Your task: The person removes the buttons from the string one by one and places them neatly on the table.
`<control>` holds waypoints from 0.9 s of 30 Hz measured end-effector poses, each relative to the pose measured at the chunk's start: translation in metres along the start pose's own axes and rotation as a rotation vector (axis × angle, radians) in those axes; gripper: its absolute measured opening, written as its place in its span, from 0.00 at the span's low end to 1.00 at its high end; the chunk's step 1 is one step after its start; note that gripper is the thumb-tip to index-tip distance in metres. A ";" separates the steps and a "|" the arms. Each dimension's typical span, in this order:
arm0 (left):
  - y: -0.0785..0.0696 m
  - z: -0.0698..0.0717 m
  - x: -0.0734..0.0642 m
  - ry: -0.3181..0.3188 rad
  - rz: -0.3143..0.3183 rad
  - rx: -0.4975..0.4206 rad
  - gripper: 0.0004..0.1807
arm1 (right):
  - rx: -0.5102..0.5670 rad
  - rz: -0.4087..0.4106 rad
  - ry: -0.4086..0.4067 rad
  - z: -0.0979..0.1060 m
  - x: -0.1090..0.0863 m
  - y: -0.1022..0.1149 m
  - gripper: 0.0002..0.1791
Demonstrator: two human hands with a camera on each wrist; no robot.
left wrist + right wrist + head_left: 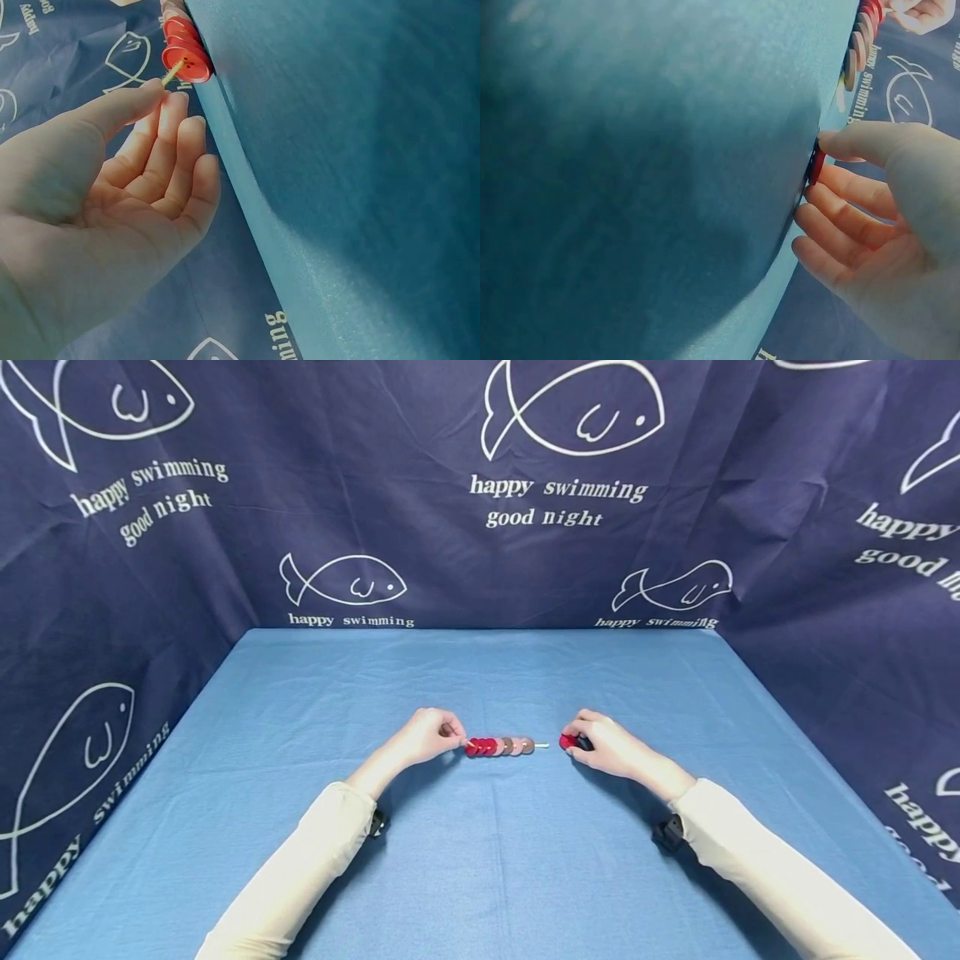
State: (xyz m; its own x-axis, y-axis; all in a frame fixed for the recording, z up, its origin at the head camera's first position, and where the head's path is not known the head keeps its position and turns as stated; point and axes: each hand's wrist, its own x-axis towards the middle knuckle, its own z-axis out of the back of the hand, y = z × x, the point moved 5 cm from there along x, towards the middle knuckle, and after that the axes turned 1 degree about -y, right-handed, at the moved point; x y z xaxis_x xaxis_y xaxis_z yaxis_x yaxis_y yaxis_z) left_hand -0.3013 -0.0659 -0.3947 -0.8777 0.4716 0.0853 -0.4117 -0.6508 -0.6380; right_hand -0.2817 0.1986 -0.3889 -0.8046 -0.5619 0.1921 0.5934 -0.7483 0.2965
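Observation:
My left hand pinches one end of a thin pale rod between thumb and index finger, the other fingers loosely bent. Along the rod sits an overlapping row of round buttons: red ones nearest the left hand, then pink and brown ones. The rod's pale far tip pokes out on the right. A short gap away, my right hand grips a red button by its edges, thumb on one side and fingers on the other, low over the tabletop. Something black shows beside that button.
A blue cloth covers the table. Navy curtains printed with white fish and lettering hang behind it and at both sides. Dark devices are strapped at both wrists, by the cream sleeves.

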 end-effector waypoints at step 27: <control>-0.002 -0.002 0.001 0.001 -0.012 -0.002 0.03 | 0.067 0.046 -0.069 0.010 0.003 0.003 0.21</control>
State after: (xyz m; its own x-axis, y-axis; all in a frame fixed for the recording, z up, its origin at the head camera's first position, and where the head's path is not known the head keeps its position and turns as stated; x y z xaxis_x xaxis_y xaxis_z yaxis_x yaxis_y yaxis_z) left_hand -0.3010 -0.0632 -0.3947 -0.8725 0.4799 0.0917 -0.4214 -0.6442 -0.6383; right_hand -0.2822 0.1982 -0.3775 -0.7778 -0.5673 0.2705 0.6285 -0.6958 0.3477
